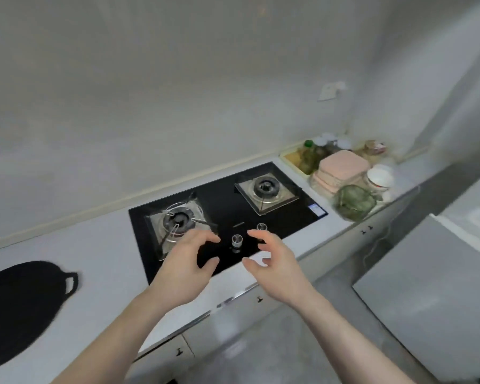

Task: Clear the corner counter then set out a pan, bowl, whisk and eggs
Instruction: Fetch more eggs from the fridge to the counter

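Left hand grip: the left hand (pixel 187 268) is held above the front of the stove (pixel 227 214), fingers spread and loosely curved, thumb apart from them; nothing is held or touched.
Right hand grip: the right hand (pixel 275 266) is raised just beside it, fingers likewise loosely curved and parted; nothing is gripped.
Between the hands: a knob (pixel 237 240) is seen in the gap, with a second knob (pixel 261 227) near the right fingertips; no contact with either can be made out.
Pan: a black pan (pixel 22 306) with a loop handle is lying on the white counter (pixel 103 245), well apart from the hands, to the left of the stove.
Bowl: a white bowl (pixel 379 179) is standing in the corner at the far right, near the counter's front edge.
Corner counter: a pink stack (pixel 341 169), a green mesh item (pixel 355 202), a yellow tray (pixel 295 162) with bottles (pixel 313 153) and a blurred jar (pixel 374 147) are crowded there.
Stove: two burners are set in black glass, left (pixel 178 220) and right (pixel 265 188).
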Demonstrator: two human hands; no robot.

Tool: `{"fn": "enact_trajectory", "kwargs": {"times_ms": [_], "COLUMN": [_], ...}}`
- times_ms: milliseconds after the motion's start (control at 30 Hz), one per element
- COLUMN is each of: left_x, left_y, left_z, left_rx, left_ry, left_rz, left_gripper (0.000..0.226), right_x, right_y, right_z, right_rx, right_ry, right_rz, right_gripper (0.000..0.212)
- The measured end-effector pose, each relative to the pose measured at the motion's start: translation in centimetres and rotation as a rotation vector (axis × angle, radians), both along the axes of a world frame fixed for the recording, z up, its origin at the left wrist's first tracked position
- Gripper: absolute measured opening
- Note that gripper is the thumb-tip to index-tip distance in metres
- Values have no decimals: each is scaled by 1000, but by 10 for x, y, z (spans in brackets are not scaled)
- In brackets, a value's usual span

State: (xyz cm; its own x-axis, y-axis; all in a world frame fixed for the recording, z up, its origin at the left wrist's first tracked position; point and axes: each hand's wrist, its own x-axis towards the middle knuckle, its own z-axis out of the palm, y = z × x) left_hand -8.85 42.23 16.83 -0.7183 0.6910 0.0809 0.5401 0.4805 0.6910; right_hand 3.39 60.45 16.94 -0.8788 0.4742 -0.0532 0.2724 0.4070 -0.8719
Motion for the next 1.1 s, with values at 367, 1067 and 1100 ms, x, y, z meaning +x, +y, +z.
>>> {"fn": "enact_trajectory", "kwargs": {"times_ms": [367, 1067, 1100], "left_x": [96, 209, 218], "left_y": [201, 630, 637], "left_z": [42, 80, 84], "left_rx": [-16, 164, 168], "left_ry": [190, 199, 211], "left_rz": [-419, -1151, -1175], "left_gripper": [35, 36, 35], "right_x": [180, 361, 367], "right_y": [155, 392, 392], "right_z": [53, 116, 118], "right_rx": [112, 419, 451], "right_ry": [63, 62, 40], "right_rz": [-438, -1202, -1219], "right_gripper": [51, 50, 50]}}
